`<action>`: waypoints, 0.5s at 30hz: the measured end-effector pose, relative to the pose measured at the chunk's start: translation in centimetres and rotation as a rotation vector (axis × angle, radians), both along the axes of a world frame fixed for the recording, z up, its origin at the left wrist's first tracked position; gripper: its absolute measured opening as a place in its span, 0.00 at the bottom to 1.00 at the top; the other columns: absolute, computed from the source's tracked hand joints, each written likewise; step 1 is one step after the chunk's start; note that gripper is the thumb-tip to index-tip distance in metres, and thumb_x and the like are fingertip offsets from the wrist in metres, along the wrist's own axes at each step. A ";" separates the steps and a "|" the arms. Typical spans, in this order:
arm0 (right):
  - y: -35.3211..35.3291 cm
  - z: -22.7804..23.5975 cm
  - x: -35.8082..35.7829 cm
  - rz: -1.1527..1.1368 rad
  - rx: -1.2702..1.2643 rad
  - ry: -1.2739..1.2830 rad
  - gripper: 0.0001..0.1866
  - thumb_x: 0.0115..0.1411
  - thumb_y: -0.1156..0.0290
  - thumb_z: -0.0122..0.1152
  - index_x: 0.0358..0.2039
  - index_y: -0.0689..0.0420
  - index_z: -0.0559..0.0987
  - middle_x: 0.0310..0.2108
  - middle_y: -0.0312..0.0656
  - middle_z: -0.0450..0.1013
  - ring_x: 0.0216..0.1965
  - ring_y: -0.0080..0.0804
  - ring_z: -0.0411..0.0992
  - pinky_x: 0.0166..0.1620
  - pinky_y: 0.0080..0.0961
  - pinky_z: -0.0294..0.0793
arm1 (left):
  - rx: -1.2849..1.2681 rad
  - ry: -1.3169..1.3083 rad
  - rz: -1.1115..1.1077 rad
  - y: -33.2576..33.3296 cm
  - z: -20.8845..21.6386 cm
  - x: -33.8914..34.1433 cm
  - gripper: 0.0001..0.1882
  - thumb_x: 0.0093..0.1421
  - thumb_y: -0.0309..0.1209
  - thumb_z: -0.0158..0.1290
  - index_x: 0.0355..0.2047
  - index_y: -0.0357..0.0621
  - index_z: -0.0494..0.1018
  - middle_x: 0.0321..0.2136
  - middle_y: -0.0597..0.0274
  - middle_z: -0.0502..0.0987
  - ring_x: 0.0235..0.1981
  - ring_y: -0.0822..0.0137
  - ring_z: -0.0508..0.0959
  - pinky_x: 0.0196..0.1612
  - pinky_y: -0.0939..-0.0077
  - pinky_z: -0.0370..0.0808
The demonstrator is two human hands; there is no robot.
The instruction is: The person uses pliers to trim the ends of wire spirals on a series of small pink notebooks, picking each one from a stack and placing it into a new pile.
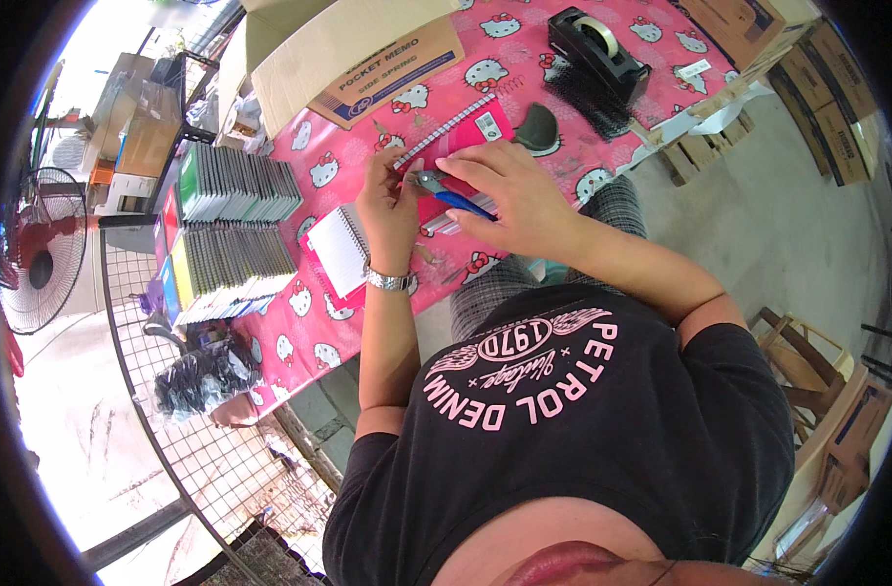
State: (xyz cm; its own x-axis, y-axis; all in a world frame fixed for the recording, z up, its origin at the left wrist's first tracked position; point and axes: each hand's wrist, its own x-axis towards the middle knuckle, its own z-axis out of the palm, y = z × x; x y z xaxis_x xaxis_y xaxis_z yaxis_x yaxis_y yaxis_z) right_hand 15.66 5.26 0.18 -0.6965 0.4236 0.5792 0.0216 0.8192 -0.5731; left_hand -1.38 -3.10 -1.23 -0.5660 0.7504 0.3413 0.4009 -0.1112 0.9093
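Note:
A pink spiral notebook [468, 127] with a white sticker lies slanted on the pink patterned tablecloth. At the lower end of its coil, my left hand [391, 200] is closed, fingers and thumb pinching the corner. My right hand [512, 193] grips blue-handled pliers [463, 203]. Their grey jaws point left, close to my left fingertips and the coil's end; the exact bite is too small to make out. Beside my left wrist sits a small white spiral memo pad [337, 241] on a pink cover.
Stacks of spiral notebooks [236, 259] stand at the left, by a black plastic bag [207, 376]. An open carton [387, 78] is behind. Farther right are a dark green rounded object [537, 128], black coils [585, 98] and a tape dispenser [602, 59]. A fan [43, 254] stands far left.

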 end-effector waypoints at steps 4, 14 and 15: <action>-0.2 0.1 -0.6 -0.043 0.072 -0.010 0.28 0.51 0.62 0.66 0.52 0.58 0.74 0.47 0.44 0.70 0.50 0.43 0.68 0.53 0.42 0.66 | -0.119 -0.064 -0.023 -0.6 -0.7 -1.0 0.08 0.63 0.18 0.50 0.43 0.34 0.72 0.33 0.61 0.77 0.34 0.76 0.77 0.36 0.80 0.78; -0.1 0.3 -1.4 0.263 -0.784 -0.151 0.16 0.61 0.62 0.59 0.44 0.59 0.77 0.32 0.35 0.73 0.34 0.26 0.73 0.35 0.25 0.72 | 0.044 0.117 0.143 -1.1 -2.1 -0.5 0.12 0.58 0.12 0.51 0.41 0.32 0.75 0.33 0.61 0.78 0.34 0.73 0.78 0.36 0.80 0.76; 0.0 0.4 -1.7 0.437 -1.233 -0.193 0.15 0.63 0.61 0.57 0.42 0.59 0.77 0.29 0.33 0.72 0.31 0.23 0.73 0.31 0.22 0.71 | 0.072 0.167 0.185 -1.4 -1.8 -0.2 0.11 0.58 0.12 0.51 0.41 0.32 0.75 0.33 0.61 0.79 0.34 0.73 0.78 0.37 0.80 0.75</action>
